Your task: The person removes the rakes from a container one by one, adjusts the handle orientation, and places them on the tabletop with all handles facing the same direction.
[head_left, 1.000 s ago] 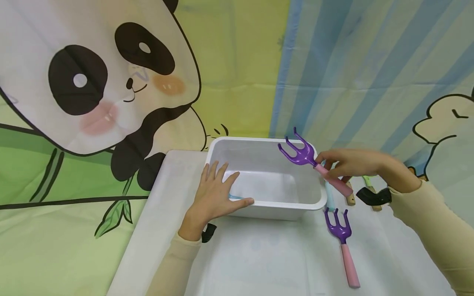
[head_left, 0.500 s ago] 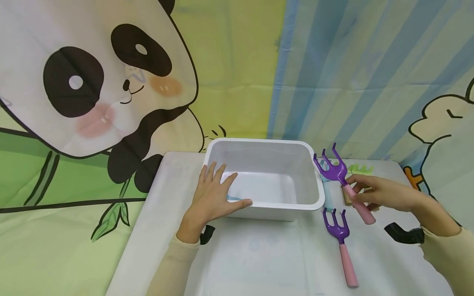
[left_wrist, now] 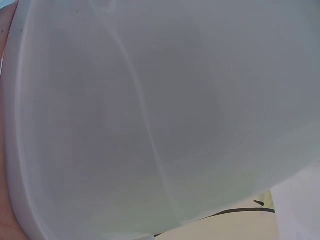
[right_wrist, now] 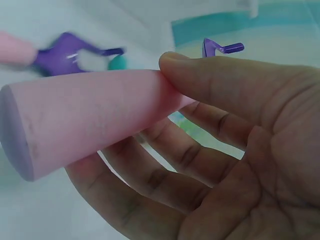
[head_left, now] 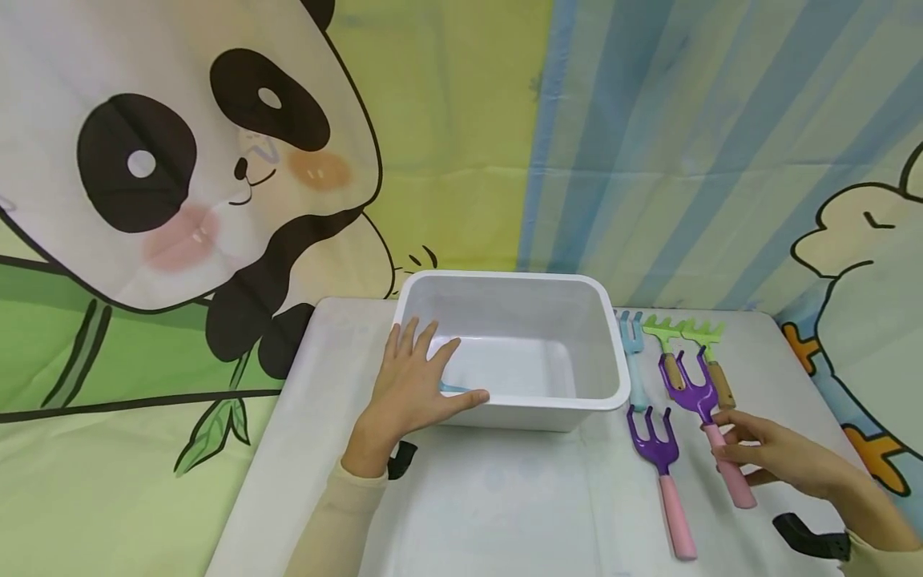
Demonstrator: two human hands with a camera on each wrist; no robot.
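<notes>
The person's right hand (head_left: 775,465) holds a purple three-pronged toy garden fork with a pink handle (head_left: 710,425) by that handle. In the right wrist view the thumb (right_wrist: 220,82) presses on top of the pink handle (right_wrist: 90,115) while the other fingers curl loosely beneath it, so the grip is a light pinch rather than a closed fist. The fork sits low over the white table (head_left: 505,497), to the right of a white rectangular plastic tub (head_left: 609,353), its prongs pointing away from the person.

The left hand (head_left: 411,393) lies flat on the near left corner of the tub, fingers straight and spread over the rim, the thumb stretched along the front edge. The left wrist view shows only the tub's pale wall (left_wrist: 160,120) close up.

A second purple fork with a pink handle (head_left: 667,473) lies on the table just left of the held one. Behind them lie a light blue fork (head_left: 633,361) beside the tub wall and two green rakes with wooden handles (head_left: 692,353).
</notes>
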